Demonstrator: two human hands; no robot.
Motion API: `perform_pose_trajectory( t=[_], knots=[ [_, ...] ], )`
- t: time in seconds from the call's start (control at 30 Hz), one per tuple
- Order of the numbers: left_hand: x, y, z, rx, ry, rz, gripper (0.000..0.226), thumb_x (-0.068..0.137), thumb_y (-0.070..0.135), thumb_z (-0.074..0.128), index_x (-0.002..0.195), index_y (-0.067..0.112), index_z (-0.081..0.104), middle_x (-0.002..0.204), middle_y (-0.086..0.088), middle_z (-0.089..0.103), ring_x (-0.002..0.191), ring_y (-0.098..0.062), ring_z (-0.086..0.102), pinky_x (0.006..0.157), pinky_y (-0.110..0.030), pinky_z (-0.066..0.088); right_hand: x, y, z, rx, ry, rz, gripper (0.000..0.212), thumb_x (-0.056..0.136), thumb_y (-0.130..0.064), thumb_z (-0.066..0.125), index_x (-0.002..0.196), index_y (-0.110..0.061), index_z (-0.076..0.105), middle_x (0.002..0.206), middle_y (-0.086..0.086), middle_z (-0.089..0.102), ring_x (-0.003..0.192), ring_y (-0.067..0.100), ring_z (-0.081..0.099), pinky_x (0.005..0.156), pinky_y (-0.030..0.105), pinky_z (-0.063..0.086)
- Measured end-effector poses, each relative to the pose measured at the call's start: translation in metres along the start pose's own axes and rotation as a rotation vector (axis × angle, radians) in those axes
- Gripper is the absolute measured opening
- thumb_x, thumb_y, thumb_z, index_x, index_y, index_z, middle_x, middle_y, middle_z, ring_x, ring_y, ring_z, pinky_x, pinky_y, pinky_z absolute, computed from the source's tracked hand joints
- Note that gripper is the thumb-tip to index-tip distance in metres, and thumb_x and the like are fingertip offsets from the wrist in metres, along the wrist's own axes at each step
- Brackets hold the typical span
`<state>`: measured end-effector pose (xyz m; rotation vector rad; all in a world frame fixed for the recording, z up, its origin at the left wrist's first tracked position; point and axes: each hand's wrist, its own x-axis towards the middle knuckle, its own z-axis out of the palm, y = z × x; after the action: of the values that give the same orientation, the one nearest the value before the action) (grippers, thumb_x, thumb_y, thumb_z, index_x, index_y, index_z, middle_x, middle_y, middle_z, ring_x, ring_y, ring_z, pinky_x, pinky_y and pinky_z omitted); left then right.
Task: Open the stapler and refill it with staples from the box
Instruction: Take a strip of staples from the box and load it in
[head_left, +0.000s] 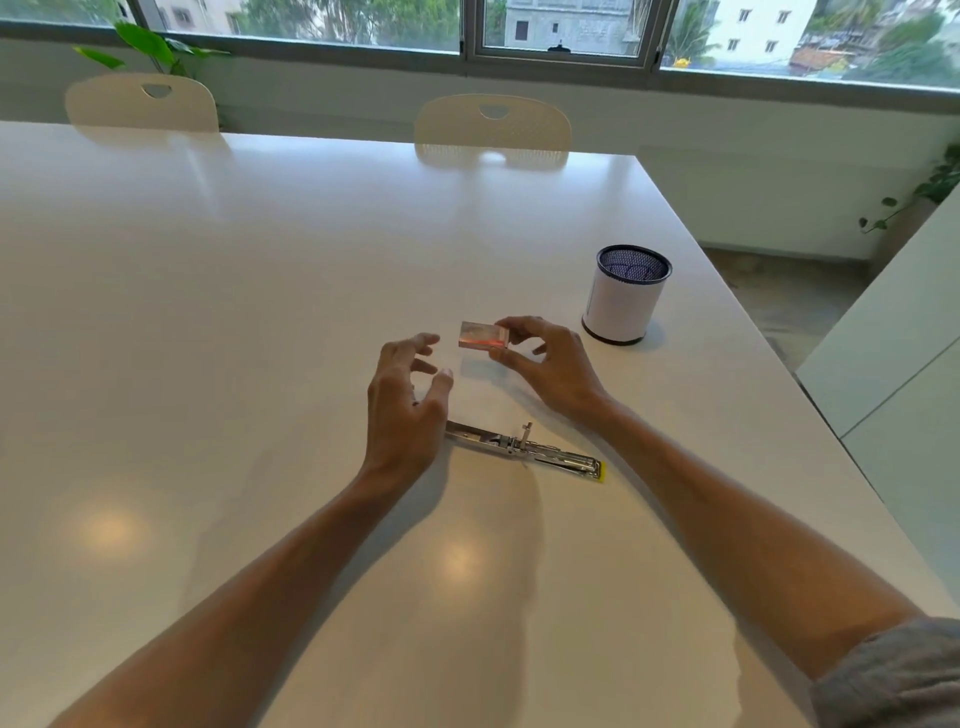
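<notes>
Head view: only view given.
Right hand (545, 364): pinching small box (483, 335) by its near right end, thumb below, fingertips above; lifted just off white table (208, 312).
Left hand (408, 395): fingers spread and curled, clamped on nothing, just left of box, not touching.
Key relation: free end of box pointing left toward left fingertips; long axis roughly left-right; left hand likely nearer for drawing out tray.
Stapler (524, 449): lying opened flat, nearer the body than both hands, below the wrists; long axis left-right, slightly slanted, yellow tip at right.
Materials: box pale card, reddish print, blurred; stapler bright metal, thin rail; table glossy.
Mesh cup (626, 293): beyond right hand, apart.
</notes>
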<state>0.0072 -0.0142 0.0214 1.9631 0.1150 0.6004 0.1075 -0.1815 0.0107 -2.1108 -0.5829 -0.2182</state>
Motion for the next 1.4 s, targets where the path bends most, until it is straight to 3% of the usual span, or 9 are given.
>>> perform_pose_trajectory(
  t=[0.13, 0.27, 0.5, 0.7, 0.83, 0.97, 1.13, 1.3, 1.4],
  knots=[
    [-0.002, 0.003, -0.001, -0.072, -0.032, -0.033, 0.029, 0.097, 0.010, 0.054, 0.124, 0.019, 0.061, 0.107, -0.002, 0.067, 0.095, -0.005, 0.061, 0.070, -0.007, 0.043, -0.027, -0.011, -0.021, 0.009, 0.008, -0.029, 0.036, 0.086, -0.024, 0.076, 0.121, -0.020, 0.068, 0.109, -0.002, 0.071, 0.096, 0.008, 0.060, 0.076, 0.014, 0.044],
    [-0.004, 0.011, -0.003, -0.134, -0.067, -0.042, 0.026, 0.094, 0.019, 0.052, 0.115, 0.022, 0.067, 0.094, -0.002, 0.071, 0.092, -0.017, 0.066, 0.080, -0.033, 0.050, -0.051, -0.024, -0.036, 0.038, 0.000, -0.043, 0.037, 0.084, -0.027, 0.077, 0.120, -0.024, 0.069, 0.105, -0.004, 0.071, 0.096, 0.005, 0.060, 0.078, 0.013, 0.043],
    [-0.010, 0.020, -0.010, -0.408, -0.451, -0.029, 0.038, 0.100, 0.001, 0.042, 0.110, 0.023, 0.072, 0.089, -0.007, 0.076, 0.071, -0.014, 0.068, 0.060, -0.022, 0.053, -0.081, -0.045, -0.047, 0.064, 0.015, -0.079, 0.036, 0.082, -0.029, 0.080, 0.116, -0.026, 0.071, 0.102, -0.006, 0.072, 0.096, 0.008, 0.062, 0.079, 0.016, 0.045],
    [-0.010, 0.026, -0.016, -0.566, -0.623, -0.106, 0.031, 0.095, 0.012, 0.050, 0.107, 0.027, 0.075, 0.104, -0.006, 0.078, 0.086, -0.025, 0.074, 0.071, -0.027, 0.059, -0.097, -0.049, -0.054, 0.066, 0.038, -0.086, 0.035, 0.082, -0.030, 0.079, 0.116, -0.027, 0.071, 0.102, -0.006, 0.073, 0.095, 0.008, 0.062, 0.077, 0.013, 0.044],
    [-0.010, 0.026, -0.019, -0.627, -0.674, -0.166, 0.029, 0.089, 0.013, 0.055, 0.106, 0.023, 0.077, 0.109, -0.009, 0.077, 0.101, -0.028, 0.073, 0.080, -0.028, 0.061, -0.104, -0.051, -0.054, 0.069, 0.052, -0.083, 0.034, 0.082, -0.029, 0.080, 0.115, -0.027, 0.071, 0.100, -0.007, 0.072, 0.093, 0.008, 0.062, 0.077, 0.012, 0.043],
    [-0.011, 0.025, -0.019, -0.636, -0.686, -0.154, 0.033, 0.094, 0.001, 0.055, 0.103, 0.023, 0.077, 0.105, -0.007, 0.078, 0.099, -0.024, 0.074, 0.076, -0.024, 0.060, -0.108, -0.054, -0.054, 0.086, 0.045, -0.088, 0.033, 0.081, -0.029, 0.079, 0.113, -0.026, 0.072, 0.098, -0.016, 0.070, 0.092, 0.005, 0.063, 0.077, 0.012, 0.043],
    [-0.013, 0.024, -0.016, -0.639, -0.662, -0.168, 0.025, 0.086, 0.008, 0.065, 0.097, 0.024, 0.079, 0.099, -0.005, 0.079, 0.094, -0.021, 0.075, 0.073, -0.022, 0.060, -0.110, -0.055, -0.059, 0.116, 0.069, -0.051, 0.027, 0.081, -0.033, 0.079, 0.107, -0.029, 0.075, 0.098, -0.018, 0.074, 0.092, 0.009, 0.066, 0.076, 0.017, 0.047],
    [-0.010, 0.022, -0.017, -0.683, -0.631, -0.183, 0.020, 0.083, 0.011, 0.070, 0.097, 0.022, 0.079, 0.098, -0.006, 0.080, 0.092, -0.021, 0.076, 0.073, -0.023, 0.060, -0.107, -0.055, -0.066, 0.247, 0.136, 0.022, 0.022, 0.088, -0.020, 0.073, 0.103, -0.036, 0.072, 0.093, -0.019, 0.076, 0.089, 0.002, 0.071, 0.075, 0.016, 0.050],
    [-0.009, 0.020, -0.017, -0.681, -0.620, -0.178, 0.024, 0.086, 0.006, 0.066, 0.096, 0.022, 0.079, 0.098, -0.006, 0.080, 0.091, -0.022, 0.076, 0.071, -0.022, 0.060, -0.107, -0.055, -0.069, 0.186, 0.178, -0.022, 0.024, 0.090, -0.011, 0.070, 0.108, -0.026, 0.068, 0.103, -0.014, 0.075, 0.095, 0.008, 0.070, 0.075, 0.021, 0.051]
  ],
)
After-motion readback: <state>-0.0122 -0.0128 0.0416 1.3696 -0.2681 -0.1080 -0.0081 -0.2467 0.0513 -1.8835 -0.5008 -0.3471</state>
